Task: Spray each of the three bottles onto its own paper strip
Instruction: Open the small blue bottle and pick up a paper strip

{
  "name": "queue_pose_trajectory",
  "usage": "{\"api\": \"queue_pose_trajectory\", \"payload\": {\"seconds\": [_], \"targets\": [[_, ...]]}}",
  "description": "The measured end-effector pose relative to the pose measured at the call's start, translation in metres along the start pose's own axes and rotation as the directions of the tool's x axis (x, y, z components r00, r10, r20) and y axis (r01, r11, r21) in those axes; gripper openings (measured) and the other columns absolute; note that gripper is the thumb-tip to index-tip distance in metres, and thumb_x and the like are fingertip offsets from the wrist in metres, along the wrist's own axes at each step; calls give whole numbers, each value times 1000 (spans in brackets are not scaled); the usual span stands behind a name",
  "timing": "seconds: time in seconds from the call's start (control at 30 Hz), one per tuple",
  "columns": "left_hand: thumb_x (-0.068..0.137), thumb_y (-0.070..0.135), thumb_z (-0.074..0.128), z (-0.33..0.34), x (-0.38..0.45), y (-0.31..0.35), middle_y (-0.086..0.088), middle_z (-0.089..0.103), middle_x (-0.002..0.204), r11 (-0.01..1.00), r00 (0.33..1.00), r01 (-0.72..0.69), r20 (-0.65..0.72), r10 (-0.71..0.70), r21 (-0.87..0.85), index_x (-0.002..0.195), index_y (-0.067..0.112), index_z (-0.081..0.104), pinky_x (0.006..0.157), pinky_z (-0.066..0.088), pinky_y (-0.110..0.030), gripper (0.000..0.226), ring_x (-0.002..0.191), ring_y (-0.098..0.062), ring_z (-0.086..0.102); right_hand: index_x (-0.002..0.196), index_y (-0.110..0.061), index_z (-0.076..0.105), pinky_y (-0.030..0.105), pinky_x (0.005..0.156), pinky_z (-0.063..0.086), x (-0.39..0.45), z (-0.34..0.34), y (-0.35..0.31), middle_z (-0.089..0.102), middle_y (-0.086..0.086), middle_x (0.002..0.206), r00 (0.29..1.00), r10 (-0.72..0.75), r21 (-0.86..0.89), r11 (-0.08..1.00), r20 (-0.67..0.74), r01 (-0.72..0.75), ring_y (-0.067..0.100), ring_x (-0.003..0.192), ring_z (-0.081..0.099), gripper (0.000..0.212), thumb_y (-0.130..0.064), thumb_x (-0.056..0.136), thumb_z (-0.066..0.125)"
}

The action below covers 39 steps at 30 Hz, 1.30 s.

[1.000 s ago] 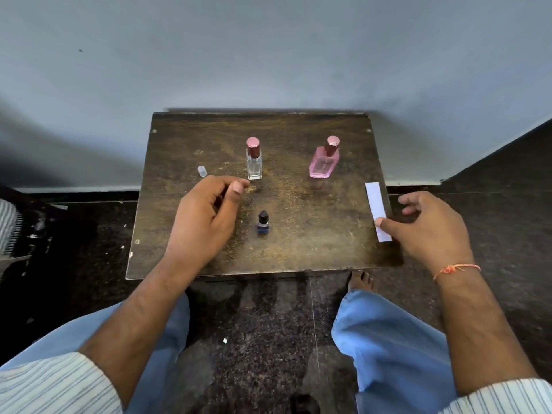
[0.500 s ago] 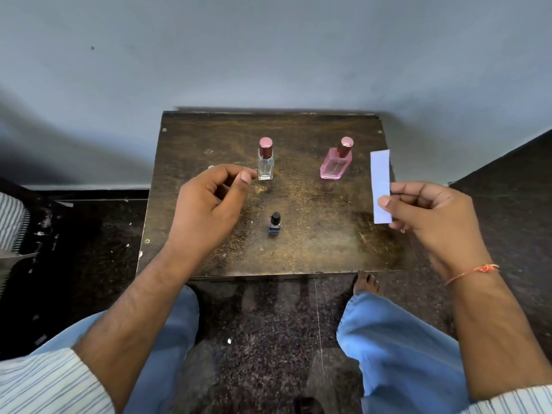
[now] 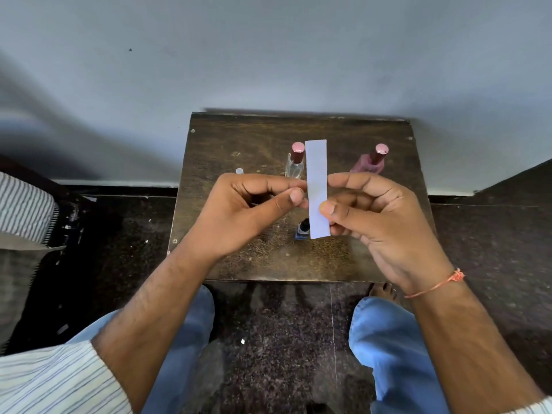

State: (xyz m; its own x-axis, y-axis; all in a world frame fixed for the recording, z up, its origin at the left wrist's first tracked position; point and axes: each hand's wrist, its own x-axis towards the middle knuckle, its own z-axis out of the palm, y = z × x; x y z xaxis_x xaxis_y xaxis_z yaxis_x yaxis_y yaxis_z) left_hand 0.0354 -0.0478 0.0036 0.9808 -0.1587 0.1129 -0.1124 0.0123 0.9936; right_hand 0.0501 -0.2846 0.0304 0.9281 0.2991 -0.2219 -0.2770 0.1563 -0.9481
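I hold the white paper strip [image 3: 316, 186] upright above the wooden table [image 3: 227, 144], my right hand [image 3: 379, 222] pinching its right edge between thumb and fingers, my left hand [image 3: 239, 213] pinching its left edge. Behind it stand the clear bottle [image 3: 295, 162] and the pink bottle [image 3: 370, 161]; the small dark bottle [image 3: 302, 230] sits just beside the strip's lower end.
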Motion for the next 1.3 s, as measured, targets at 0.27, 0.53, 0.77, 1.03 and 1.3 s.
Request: {"api": "queue_pose_trajectory", "payload": {"seconds": [0.27, 0.53, 0.77, 1.03, 1.3], "targets": [[92, 12, 78, -11, -2, 1, -1, 85, 116, 983, 995, 100, 30, -97, -155, 124, 2, 76, 99, 60, -25, 34, 113, -16, 80, 109, -28, 89, 24, 66, 60, 5, 17, 6, 81, 1, 84, 999, -43, -3, 999, 7, 43, 13, 69, 70, 33, -20, 77, 89], [96, 11, 75, -11, -1, -3, -2, 84, 121, 981, 994, 110, 41, -105, -158, 126, 1, 77, 102, 58, -22, 32, 120, -17, 78, 124, -24, 82, 26, 71, 60, 3, 19, 11, 83, 11, 109, 983, -186, -277, 944, 4, 180, 34, 74, 68, 45, -7, 84, 91], [95, 10, 75, -4, 2, -5, -5, 84, 120, 982, 995, 103, 31, -99, -158, 124, 1, 77, 104, 58, -28, 31, 121, -21, 78, 133, -23, 79, 33, 73, 68, -3, 16, 17, 78, -9, 119, 928, -372, -511, 794, 22, 330, 17, 88, 76, 52, -26, 84, 93], [94, 8, 75, 1, 3, -7, -5, 85, 118, 983, 995, 95, 17, -93, -156, 124, 1, 78, 101, 59, -25, 32, 117, -19, 79, 131, -24, 80, 26, 69, 65, -4, 10, 19, 79, -13, 117, 910, -414, -537, 767, 7, 353, 15, 84, 77, 47, -24, 86, 91], [90, 9, 78, 4, 4, -6, 3, 87, 105, 986, 994, 107, -20, -111, -124, 125, 8, 77, 96, 60, -24, 35, 103, -10, 79, 131, -21, 81, 19, 64, 57, -3, 7, 21, 79, -12, 116, 903, -430, -554, 747, 19, 367, 9, 83, 74, 40, -19, 92, 86]]}}
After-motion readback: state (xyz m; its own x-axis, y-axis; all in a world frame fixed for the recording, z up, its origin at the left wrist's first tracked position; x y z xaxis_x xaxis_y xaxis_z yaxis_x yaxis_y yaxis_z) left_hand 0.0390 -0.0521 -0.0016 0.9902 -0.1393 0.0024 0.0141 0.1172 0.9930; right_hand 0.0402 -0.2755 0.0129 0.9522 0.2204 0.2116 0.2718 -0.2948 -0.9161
